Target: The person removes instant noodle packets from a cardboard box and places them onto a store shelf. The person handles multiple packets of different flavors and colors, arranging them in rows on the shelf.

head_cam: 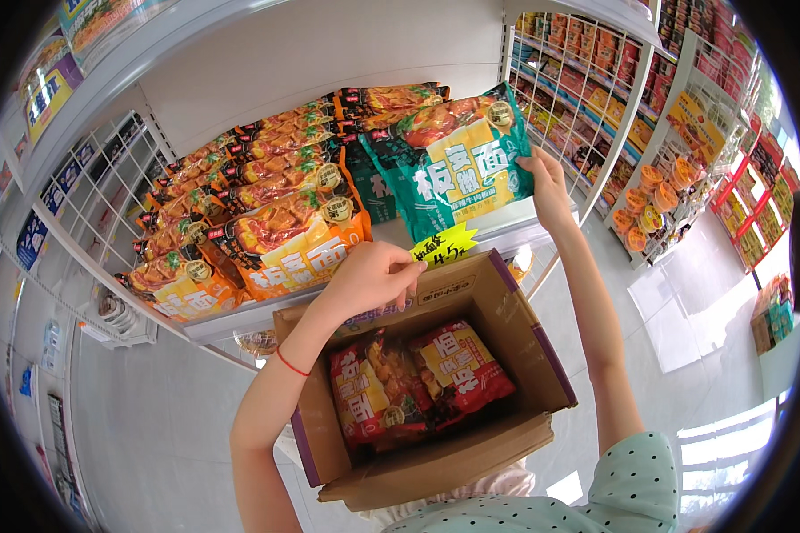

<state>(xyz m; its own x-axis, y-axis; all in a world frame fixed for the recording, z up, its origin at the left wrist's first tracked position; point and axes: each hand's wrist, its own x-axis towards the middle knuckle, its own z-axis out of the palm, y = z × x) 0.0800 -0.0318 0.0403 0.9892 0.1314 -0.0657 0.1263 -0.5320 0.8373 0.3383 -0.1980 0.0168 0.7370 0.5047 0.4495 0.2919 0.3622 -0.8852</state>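
Note:
My right hand (545, 174) grips the right edge of a teal noodle packet (455, 163), held tilted over the right part of the shelf. Behind it, part of another dark teal packet (372, 183) shows. My left hand (378, 274), fingers curled and seemingly holding nothing, is above the far rim of an open cardboard box (433, 466), close to a yellow price tag (445, 245) on the shelf edge. Rows of orange noodle packets (287, 233) lie stacked on the left and middle of the shelf. Inside the box are red noodle packets (463, 370).
White wire grids (577, 86) close off both shelf ends. An upper shelf edge (193, 40) curves overhead, with packs at its left. To the right stand a display rack (680, 160) with orange cups and further stocked shelves. Grey tiled floor (153, 413) lies below.

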